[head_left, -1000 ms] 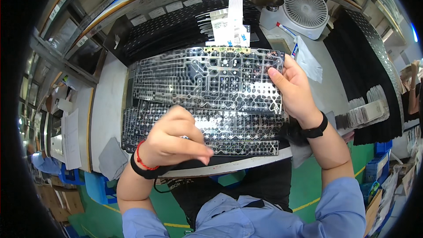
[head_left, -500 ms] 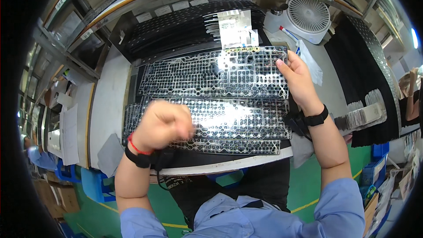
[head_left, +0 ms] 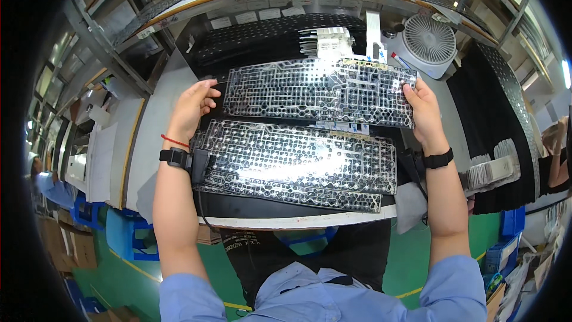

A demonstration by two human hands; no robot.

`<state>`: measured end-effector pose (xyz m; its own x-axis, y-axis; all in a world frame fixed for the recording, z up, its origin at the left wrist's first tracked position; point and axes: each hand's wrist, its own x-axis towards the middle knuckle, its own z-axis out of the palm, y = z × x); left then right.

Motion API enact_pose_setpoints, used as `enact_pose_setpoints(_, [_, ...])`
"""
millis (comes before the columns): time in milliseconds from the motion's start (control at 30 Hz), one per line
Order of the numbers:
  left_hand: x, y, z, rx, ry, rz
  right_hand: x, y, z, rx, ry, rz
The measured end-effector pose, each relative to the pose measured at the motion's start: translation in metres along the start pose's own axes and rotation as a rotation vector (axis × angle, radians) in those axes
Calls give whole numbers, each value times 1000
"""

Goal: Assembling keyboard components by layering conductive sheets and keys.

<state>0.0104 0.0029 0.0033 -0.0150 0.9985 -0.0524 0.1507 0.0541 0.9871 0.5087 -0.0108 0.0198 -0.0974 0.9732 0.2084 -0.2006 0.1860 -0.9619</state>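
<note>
My right hand (head_left: 426, 106) grips the right end of a clear keyboard membrane sheet (head_left: 286, 89), thumb on top. This sheet is covered in dark dots and pale traces, and a white ribbon tail (head_left: 373, 28) sticks up from its far edge. Just off its left end is my left hand (head_left: 195, 102), fingers partly bent and apart, with nothing visible in them. Nearer to me lies a stack of similar membrane sheets (head_left: 286, 155), somewhat fanned, on the black work surface (head_left: 268, 206).
Behind the held sheet stands a dark rack (head_left: 256, 42) with a bundle of pale strips (head_left: 330, 43). A white fan (head_left: 429, 39) and a red-capped marker (head_left: 400, 59) are at the far right. Stacked pale pieces (head_left: 491, 164) lie on the right.
My left hand has moved from above the near stack to the far left, beside the held sheet's end. The held sheet has shifted away from the stack, and a gap now shows between them.
</note>
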Motion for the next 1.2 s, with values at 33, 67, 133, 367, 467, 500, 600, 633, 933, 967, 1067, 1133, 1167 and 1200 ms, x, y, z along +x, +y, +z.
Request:
enact_pose_setpoints(33, [0,-1,0,6,39,11,2,0,0,-1,-7,-2])
enact_pose_setpoints(67, [-1,1,6,13,75,19,2,1,-2,-2,-11,-2])
enact_pose_setpoints(133, [-1,-4,11,-40,103,-4,1,3,-2,-25,-6,-10])
enact_pose_setpoints(367, [6,-14,7,-3,6,-28,1,5,-1,-98,29,-109])
enact_pose_setpoints(467, [6,-12,7,-117,133,167,1,4,1,-69,49,-88])
enact_pose_setpoints(500, [5,-10,8,-148,138,182,1,3,2,-60,58,-83])
enact_pose_setpoints(600, [1,-2,14,-259,141,211,-1,1,1,-33,76,-33])
enact_pose_setpoints(633, [-1,1,18,-306,137,211,-1,0,1,-29,82,-23])
enact_pose_setpoints(933, [3,-7,6,-355,105,227,0,-4,5,43,108,9])
enact_pose_setpoints(967, [3,-6,8,-355,112,225,0,-4,5,48,121,9])
enact_pose_setpoints(1067, [2,-3,12,-355,131,234,0,-4,3,36,139,-2])
enact_pose_setpoints(1133, [-1,1,18,-371,177,222,-1,-2,0,15,142,-1])
enact_pose_setpoints(1167, [-2,4,19,-377,202,217,-1,-2,-1,4,141,2])
enact_pose_setpoints(1200, [0,0,15,-363,194,224,-1,-2,-2,-8,140,6])
